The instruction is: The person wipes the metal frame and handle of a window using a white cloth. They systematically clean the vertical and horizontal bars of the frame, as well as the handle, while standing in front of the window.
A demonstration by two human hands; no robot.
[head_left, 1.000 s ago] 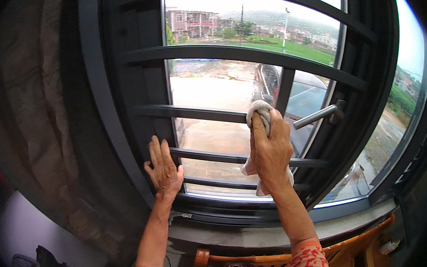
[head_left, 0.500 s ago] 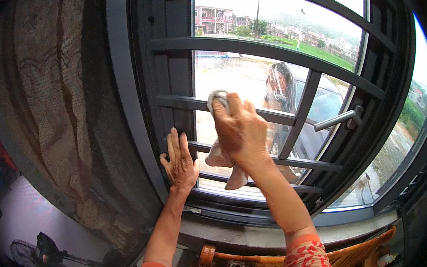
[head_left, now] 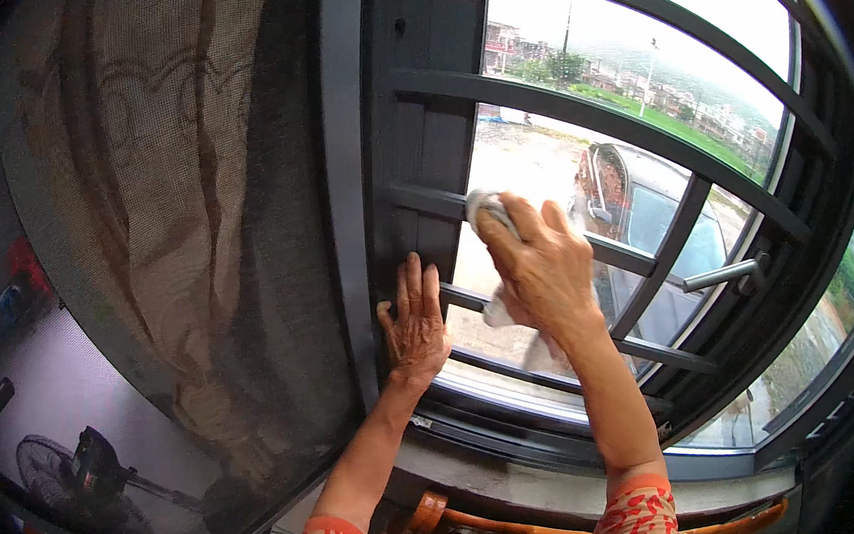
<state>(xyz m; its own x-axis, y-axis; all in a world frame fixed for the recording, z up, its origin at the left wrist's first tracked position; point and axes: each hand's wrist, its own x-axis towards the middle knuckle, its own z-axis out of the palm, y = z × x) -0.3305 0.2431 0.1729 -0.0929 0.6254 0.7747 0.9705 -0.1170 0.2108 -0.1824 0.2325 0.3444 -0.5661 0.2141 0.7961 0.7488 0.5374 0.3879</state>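
My right hand [head_left: 545, 266] is closed on a whitish cloth [head_left: 488, 210], which is bunched around a dark horizontal bar [head_left: 621, 253] of the window grille. Loose folds of the cloth hang below the palm, partly hidden by my hand and wrist. To its left, my left hand [head_left: 417, 333] holds nothing. Its fingers stretch upward and lie flat against the dark window frame [head_left: 429, 166], beside the left ends of the lower bars.
A screen panel [head_left: 308, 226] with a brown curtain [head_left: 167, 207] behind it stands at the left. A metal window handle [head_left: 724, 275] sticks out at the right. Below the sill [head_left: 524, 475] is a wooden chair back [head_left: 508, 532]. A parked vehicle [head_left: 647, 199] shows outside.
The view has turned left, so the window appears farther right. My right hand and the cloth have slid slightly left along the bar. My left hand stays on the frame.
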